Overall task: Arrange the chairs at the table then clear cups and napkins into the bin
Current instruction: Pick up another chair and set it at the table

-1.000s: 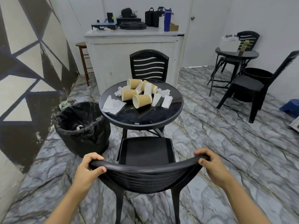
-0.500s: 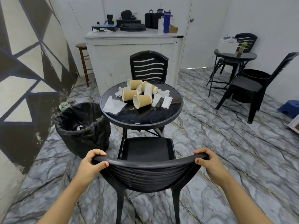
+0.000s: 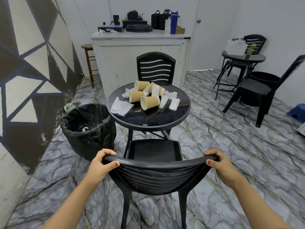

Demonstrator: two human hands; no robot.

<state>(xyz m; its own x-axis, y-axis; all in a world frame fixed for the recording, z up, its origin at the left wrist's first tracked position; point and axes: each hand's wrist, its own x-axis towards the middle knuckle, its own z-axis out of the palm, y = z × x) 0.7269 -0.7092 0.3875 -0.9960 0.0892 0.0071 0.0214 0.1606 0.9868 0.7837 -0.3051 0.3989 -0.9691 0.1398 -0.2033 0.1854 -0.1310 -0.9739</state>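
Black chair [image 3: 158, 177] legs cut off below

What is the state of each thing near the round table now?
Left hand: gripping near chair's backrest.
Right hand: gripping the same backrest.
Near chair: upright, facing table.
Far chair: upright behind table.
Cups: four, lying on their sides.
Napkins: crumpled on table.
Bin: open, black liner.

Even, bright indoor light fills the room — shadows stay soft; the dark glass surface [image 3: 148, 120] reflects the cups, while wide-angle distortion bows walls at 9 and 3 o'clock.
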